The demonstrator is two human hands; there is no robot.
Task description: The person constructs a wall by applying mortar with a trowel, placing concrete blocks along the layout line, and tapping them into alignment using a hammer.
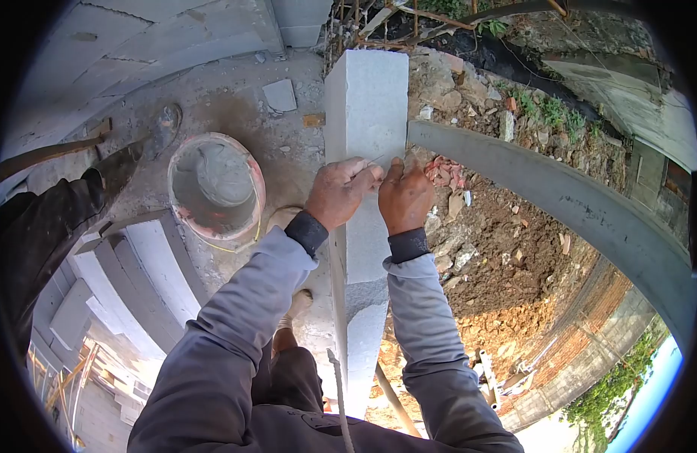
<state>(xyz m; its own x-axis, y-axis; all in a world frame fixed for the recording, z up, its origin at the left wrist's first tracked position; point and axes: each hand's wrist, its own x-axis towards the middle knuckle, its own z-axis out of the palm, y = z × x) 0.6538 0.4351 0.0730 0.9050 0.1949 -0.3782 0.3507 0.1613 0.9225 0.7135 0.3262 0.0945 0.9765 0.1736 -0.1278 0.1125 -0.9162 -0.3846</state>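
My left hand [339,190] is closed in a pinch above the top of a narrow, light grey block wall [372,98]. Close beside it, my right hand [406,198] is also closed, thumb against fingers, over the wall's right edge. A thin strand [377,158], possibly wire or string, shows at the fingertips of the left hand. Whether the right fingers grip the same strand is hidden. A darker grey patch [366,297] marks the wall top nearer my body.
A bucket [259,189] with grey contents stands left of the wall. Stacked grey blocks [163,264] lie further left, near another person's dark-clothed leg [61,211]. A long grey beam [560,192] curves across the right side, above rubble and soil [514,257].
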